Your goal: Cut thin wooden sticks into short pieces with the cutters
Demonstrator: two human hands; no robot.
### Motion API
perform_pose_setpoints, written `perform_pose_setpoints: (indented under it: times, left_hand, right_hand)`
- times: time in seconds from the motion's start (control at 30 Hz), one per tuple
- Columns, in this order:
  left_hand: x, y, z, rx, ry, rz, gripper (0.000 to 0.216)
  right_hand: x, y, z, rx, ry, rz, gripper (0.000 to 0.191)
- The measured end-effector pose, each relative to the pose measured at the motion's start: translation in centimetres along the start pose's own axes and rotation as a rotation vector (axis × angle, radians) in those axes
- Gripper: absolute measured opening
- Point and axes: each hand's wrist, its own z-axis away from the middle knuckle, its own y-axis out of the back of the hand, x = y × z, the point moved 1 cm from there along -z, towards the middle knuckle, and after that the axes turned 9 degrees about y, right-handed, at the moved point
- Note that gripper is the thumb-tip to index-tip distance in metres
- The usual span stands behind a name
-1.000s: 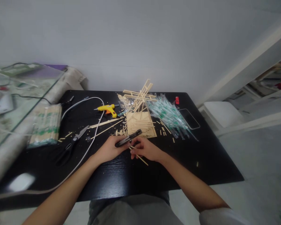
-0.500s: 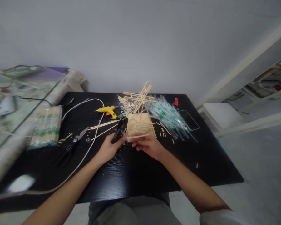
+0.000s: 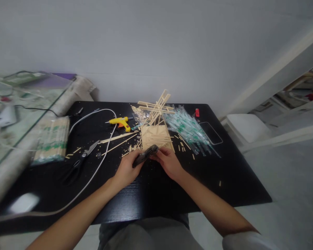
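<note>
My left hand (image 3: 129, 166) is wrapped round dark pliers (image 3: 145, 156), their head pointing right. My right hand (image 3: 169, 162) is closed at the head of the pliers, its fingers pinching a thin wooden stick that is mostly hidden now. Just beyond both hands lies a square wooden base (image 3: 154, 130) with many loose sticks (image 3: 159, 139) across its near part. A windmill-like cross of glued sticks (image 3: 158, 108) rises at the back of the base. Short cut pieces (image 3: 132, 148) are scattered left of it.
A yellow glue gun (image 3: 121, 122) and black-handled scissors (image 3: 80, 161) lie to the left, near a white cable (image 3: 104, 156). Green-and-clear wrappers (image 3: 189, 126), a phone-like dark slab (image 3: 210, 133) and a red lighter-like object (image 3: 197, 113) lie right. Packed sticks (image 3: 52, 139) stand far left.
The pliers have swung down and to the right, toward my right hand. My right hand has turned and come close to their head; the stick it held up is now mostly hidden.
</note>
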Motion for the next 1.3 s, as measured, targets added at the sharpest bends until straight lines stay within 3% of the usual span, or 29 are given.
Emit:
perform_pose_setpoints:
  times: [0.1,0.2,0.3,0.4,0.53,0.73,1.3]
  left_hand:
    - [0.1,0.2,-0.2,-0.046,-0.013,-0.042,0.019]
    - [0.3,0.7,-0.3,0.004,-0.001,-0.036,0.021]
    - [0.5,1.1,-0.5,0.094,0.049,0.067,0.024]
    - [0.7,1.2,-0.5,0.058,0.061,0.234,0.026]
    - [0.7,1.0,-0.3,-0.026,0.042,0.277,0.02]
    - [0.6,0.7,-0.1,0.0,0.008,0.145,0.017]
    - [0.6,0.9,-0.4,-0.05,0.05,0.228,0.021]
  right_hand:
    - [-0.4,-0.1,0.2,-0.018,0.053,0.12,0.039]
    - [-0.9,0.0,0.6,-0.037,0.196,0.406,0.032]
    - [-0.8,0.2,1.0,-0.158,0.356,0.719,0.02]
    - [0.0,0.5,1.1,-0.297,0.416,0.859,0.019]
    - [1.0,0.8,1.0,-0.321,0.431,0.896,0.021]
    - [1.1,0.8,0.7,-0.323,0.394,0.877,0.023]
    - [1.3,0.6,0.7,-0.354,0.487,0.947,0.017]
